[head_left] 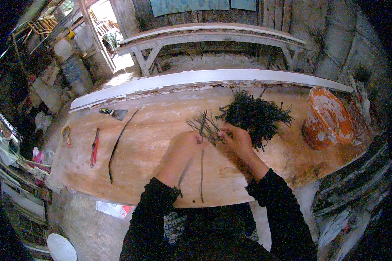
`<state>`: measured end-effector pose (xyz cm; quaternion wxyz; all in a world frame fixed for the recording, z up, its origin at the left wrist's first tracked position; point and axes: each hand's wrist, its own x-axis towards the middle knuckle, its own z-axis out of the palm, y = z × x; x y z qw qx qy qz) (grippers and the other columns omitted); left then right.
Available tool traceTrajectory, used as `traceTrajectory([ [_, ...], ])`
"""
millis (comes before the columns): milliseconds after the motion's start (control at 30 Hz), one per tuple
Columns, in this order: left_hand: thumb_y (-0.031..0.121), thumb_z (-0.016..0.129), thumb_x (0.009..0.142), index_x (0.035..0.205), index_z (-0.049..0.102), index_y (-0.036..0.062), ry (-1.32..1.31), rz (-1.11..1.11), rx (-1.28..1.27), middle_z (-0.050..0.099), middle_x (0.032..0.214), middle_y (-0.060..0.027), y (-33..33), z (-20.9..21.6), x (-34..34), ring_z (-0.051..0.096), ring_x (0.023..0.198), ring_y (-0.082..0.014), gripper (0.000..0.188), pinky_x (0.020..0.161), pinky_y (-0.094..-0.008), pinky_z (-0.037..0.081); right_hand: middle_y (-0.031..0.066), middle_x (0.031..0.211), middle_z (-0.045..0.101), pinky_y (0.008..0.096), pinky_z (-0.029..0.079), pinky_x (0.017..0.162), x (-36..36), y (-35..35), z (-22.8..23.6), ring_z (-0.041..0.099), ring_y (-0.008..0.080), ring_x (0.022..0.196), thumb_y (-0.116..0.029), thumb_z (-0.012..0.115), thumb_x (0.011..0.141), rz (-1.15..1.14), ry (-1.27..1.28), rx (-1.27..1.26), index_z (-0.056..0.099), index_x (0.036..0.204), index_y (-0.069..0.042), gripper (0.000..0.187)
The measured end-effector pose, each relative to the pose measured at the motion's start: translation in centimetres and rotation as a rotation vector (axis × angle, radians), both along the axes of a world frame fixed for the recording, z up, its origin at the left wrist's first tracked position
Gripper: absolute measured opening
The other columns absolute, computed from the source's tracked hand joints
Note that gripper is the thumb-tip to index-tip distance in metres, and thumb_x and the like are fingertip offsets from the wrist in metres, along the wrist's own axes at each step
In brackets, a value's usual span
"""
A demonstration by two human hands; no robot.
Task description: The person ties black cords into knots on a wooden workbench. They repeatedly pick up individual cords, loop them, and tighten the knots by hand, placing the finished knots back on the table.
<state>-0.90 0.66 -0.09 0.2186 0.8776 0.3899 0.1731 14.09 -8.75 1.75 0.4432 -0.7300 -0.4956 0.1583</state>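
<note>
My left hand is closed on a loose bundle of thin dark wire-like strands over the middle of the wooden table. A darker, thicker piece stands up from the bundle, and two long strands trail toward the table's near edge. My right hand pinches the right side of the same bundle, close to my left hand. Just beyond my right hand lies a bushy heap of black strips. Exactly what each fingertip grips is too small to tell.
On the wooden table lie a putty knife, a red-handled tool, a long dark strip and a small brush. A plaster-smeared orange bucket stands right. A white-topped board runs along the far edge; a bench stands behind.
</note>
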Motion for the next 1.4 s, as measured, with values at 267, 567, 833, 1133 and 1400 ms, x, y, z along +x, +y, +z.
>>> traceTrajectory([
  [267, 0.018, 0.058, 0.067, 0.073, 0.056, 0.0039, -0.031, 0.147, -0.006, 0.057, 0.068, -0.0134, 0.3, 0.7, -0.8, 0.056, 0.064, -0.0268, 0.015, 0.059, -0.0339, 0.044, 0.0117, 0.077, 0.056, 0.0351, 0.043, 0.064, 1.3, 0.7, -1.8, 0.054, 0.028, 0.072, -0.023, 0.056, 0.072, 0.099, -0.149, 0.034, 0.057, 0.08, -0.007, 0.018],
  [567, 0.017, 0.054, 0.069, 0.077, 0.055, 0.0035, -0.154, 0.441, 0.174, 0.056, 0.072, -0.0176, 4.1, 1.0, -3.5, 0.054, 0.067, -0.0314, 0.016, 0.059, -0.0379, 0.043, 0.0115, 0.079, 0.055, 0.0299, 0.043, 0.062, 1.3, 0.8, -2.7, 0.054, 0.0242, 0.068, -0.017, 0.059, 0.07, 0.141, -0.213, 0.056, 0.059, 0.085, -0.007, 0.018],
  [833, 0.006, 0.053, 0.073, 0.077, 0.055, 0.0024, -0.475, 0.063, 0.182, 0.057, 0.076, -0.0114, 0.9, 3.2, -1.0, 0.056, 0.069, -0.0255, 0.006, 0.061, -0.0315, 0.044, 0.0089, 0.1, 0.048, 0.027, 0.041, 0.071, -0.2, 0.7, -0.5, 0.05, 0.0209, 0.079, -0.029, 0.049, 0.078, 0.003, 0.276, 0.501, 0.05, 0.102, -0.008, 0.032],
  [1133, 0.004, 0.053, 0.071, 0.079, 0.057, 0.0029, -0.487, -0.114, 0.429, 0.057, 0.082, -0.0112, 1.0, 2.2, -1.3, 0.055, 0.076, -0.0253, 0.009, 0.067, -0.0314, 0.044, 0.0053, 0.066, 0.056, 0.0222, 0.041, 0.055, 1.4, 0.4, 0.0, 0.052, 0.0127, 0.058, -0.049, 0.035, 0.08, 0.4, 1.318, -0.039, 0.052, 0.094, 0.0, 0.054],
  [1400, -0.001, 0.05, 0.069, 0.08, 0.057, 0.0029, -0.505, -0.111, 0.459, 0.056, 0.081, -0.0115, 1.2, 2.5, -1.5, 0.054, 0.077, -0.0272, 0.014, 0.066, -0.0326, 0.044, 0.002, 0.057, 0.053, 0.0176, 0.036, 0.037, 2.5, 0.3, -0.6, 0.045, 0.0078, 0.039, -0.022, 0.056, 0.075, 0.461, 1.077, -0.082, 0.054, 0.083, 0.001, 0.024],
])
